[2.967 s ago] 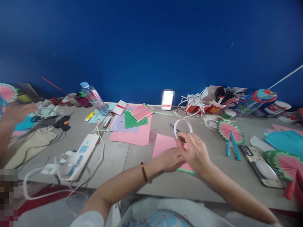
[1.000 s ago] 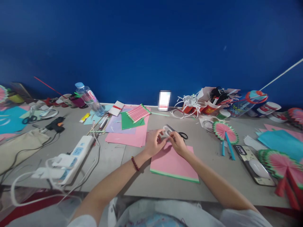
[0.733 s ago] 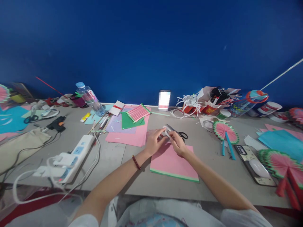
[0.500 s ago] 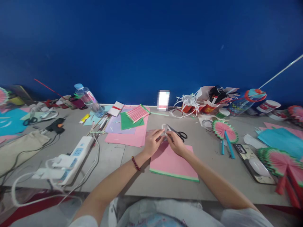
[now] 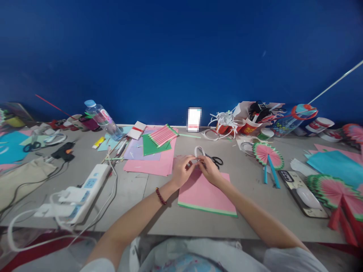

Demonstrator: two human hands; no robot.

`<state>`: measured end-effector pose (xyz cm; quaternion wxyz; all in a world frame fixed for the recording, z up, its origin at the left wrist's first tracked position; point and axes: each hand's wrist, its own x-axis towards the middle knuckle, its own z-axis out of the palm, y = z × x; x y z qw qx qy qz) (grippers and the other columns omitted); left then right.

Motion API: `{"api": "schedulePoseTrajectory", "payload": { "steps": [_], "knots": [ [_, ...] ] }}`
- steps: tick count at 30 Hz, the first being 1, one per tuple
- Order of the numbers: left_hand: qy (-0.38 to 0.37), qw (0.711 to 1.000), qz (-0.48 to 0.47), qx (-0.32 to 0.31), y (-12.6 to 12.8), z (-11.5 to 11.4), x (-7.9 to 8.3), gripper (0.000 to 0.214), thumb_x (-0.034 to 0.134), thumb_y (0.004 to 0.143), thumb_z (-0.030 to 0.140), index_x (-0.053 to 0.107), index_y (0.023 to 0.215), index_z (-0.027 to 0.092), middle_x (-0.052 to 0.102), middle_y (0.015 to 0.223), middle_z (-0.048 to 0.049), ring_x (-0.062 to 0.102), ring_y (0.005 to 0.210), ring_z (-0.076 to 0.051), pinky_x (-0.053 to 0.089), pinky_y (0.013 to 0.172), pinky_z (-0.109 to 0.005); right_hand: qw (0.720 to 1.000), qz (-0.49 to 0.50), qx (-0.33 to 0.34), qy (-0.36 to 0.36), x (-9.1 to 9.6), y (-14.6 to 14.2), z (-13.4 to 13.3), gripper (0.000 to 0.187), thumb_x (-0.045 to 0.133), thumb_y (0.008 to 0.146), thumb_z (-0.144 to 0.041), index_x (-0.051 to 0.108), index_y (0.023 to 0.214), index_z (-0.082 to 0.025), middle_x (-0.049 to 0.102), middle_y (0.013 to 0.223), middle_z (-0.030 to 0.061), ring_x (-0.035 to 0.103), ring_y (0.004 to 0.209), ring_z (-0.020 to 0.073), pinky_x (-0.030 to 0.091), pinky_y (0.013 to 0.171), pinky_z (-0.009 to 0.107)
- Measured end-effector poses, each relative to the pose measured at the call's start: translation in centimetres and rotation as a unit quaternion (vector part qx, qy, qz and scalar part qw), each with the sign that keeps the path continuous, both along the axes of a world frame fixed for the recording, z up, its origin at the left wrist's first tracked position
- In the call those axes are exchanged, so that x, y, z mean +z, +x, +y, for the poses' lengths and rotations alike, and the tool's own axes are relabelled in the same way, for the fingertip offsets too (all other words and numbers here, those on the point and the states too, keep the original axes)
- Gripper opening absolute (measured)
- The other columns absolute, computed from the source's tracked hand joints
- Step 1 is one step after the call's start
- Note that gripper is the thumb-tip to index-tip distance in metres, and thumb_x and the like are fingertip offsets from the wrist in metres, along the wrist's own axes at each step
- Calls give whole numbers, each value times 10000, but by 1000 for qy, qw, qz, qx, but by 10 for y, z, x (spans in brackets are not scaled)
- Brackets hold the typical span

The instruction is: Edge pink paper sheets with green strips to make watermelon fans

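Both hands meet over the far edge of a pink sheet with a green border (image 5: 205,193) lying on the grey table (image 5: 255,204). My left hand (image 5: 181,170) and my right hand (image 5: 209,170) pinch a small white tape ring (image 5: 199,152) between their fingertips, the ring standing up just above the fingers. A beaded bracelet (image 5: 160,190) sits on my left wrist. Black scissors (image 5: 216,160) lie just right of the ring, beyond my right hand.
A white power strip (image 5: 85,187) with cables lies at left, near a glue gun (image 5: 62,152) and a water bottle (image 5: 102,118). Paper sheets and a folded pink strip stack (image 5: 162,135) lie behind. Paper fans (image 5: 266,154), a phone (image 5: 302,193) and cups (image 5: 249,127) crowd the right.
Three seconds ago my right hand held a large white ring above the pink sheet. Both hands have since moved to the sheet's far edge and pinch a smaller ring together.
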<state>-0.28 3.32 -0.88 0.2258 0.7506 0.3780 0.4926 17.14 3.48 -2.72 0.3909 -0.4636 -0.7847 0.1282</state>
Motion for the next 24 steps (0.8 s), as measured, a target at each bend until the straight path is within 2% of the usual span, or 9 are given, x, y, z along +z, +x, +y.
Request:
{"api": "schedulePoseTrajectory", "payload": {
  "steps": [5,8,10,12,14,17,20,22,24],
  "knots": [
    [-28,999,-27,-2,2,1,-1,157,619,882,272,588,1022,207,647,994,-40,611,690,-100,538,614,-221,1000,-22,7,18,-1,0,0,202,450,909,-186,540,1090,-192,656,886,86,606,856,233,502,730,338],
    [-29,999,-14,-10,2,-1,0,60,609,881,249,592,906,197,634,1003,-46,613,720,-104,522,602,-213,999,-25,3,30,1,-1,0,181,450,921,-200,539,1077,-189,656,885,92,608,847,237,507,723,345],
    [-31,999,3,-19,2,-3,2,70,587,889,236,586,836,191,627,1045,-55,616,746,-109,516,606,-217,999,-23,-3,39,2,-1,0,169,445,933,-222,539,1070,-195,657,902,98,612,847,238,510,726,354],
    [-32,999,9,-12,1,-3,3,69,559,898,230,582,844,193,629,1052,-56,612,739,-108,511,602,-221,998,-17,-13,52,2,-2,0,163,444,943,-250,540,1065,-203,655,912,100,615,845,238,511,729,362],
    [-24,999,19,11,0,-1,3,60,531,904,218,580,935,202,646,985,-44,621,769,-125,519,638,-240,997,-2,-31,69,1,-2,-1,162,447,947,-277,538,1064,-209,651,894,93,615,824,232,512,718,360],
    [5,993,117,8,-1,8,1,219,490,885,144,557,1082,214,669,1019,-42,640,940,-170,526,812,-315,992,42,-68,101,-2,-1,-2,161,453,948,-299,529,1063,-217,648,873,78,618,793,218,516,705,350],
    [31,966,254,-30,4,22,-3,367,454,852,69,526,1188,197,579,1300,-94,579,1159,-214,493,931,-377,986,76,-91,116,-5,0,-4,153,458,945,-296,517,1064,-220,654,883,74,626,792,210,522,713,348],
    [56,944,315,-78,9,31,-4,402,462,858,86,498,1249,175,501,1395,-120,480,1288,-232,454,999,-399,985,85,-96,114,-5,0,-5,151,456,945,-289,510,1067,-219,659,895,77,631,795,207,526,715,348],
    [92,919,354,-145,15,39,-4,389,482,868,126,506,1255,157,493,1406,-123,408,1348,-228,393,1072,-400,985,87,-98,111,-5,1,-5,162,452,944,-291,505,1078,-216,664,911,84,636,805,209,530,719,351]
  ]
}}
